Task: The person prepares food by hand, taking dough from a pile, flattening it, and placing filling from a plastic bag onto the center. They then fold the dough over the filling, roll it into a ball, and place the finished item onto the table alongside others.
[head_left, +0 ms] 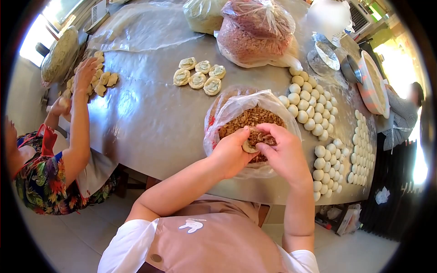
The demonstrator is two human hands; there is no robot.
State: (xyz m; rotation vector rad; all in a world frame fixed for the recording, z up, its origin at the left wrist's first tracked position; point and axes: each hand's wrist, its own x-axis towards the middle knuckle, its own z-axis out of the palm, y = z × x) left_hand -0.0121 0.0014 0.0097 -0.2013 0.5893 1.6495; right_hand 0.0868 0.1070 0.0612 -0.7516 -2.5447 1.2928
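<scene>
Over a plastic-lined bowl of brown crumbly filling [241,119], both of my hands hold one small piece of dough [248,146] with some filling on it. My left hand [231,152] has its fingers closed round the dough's left side. My right hand [283,152] pinches it from the right, thumb and fingers at its edge. Just right of the bowl lie many round white dough balls [303,105] in groups. Several flattened dough pieces with pale filling [197,80] lie beyond the bowl, to the left.
A co-worker's hands [84,75] are among dough lumps [104,79] at the left of the metal table [150,132]. Bags of pink filling [255,34] and pale filling [203,16] stand at the back. A metal bowl [351,69] and a large tub [371,84] are at the right, near another person [400,113].
</scene>
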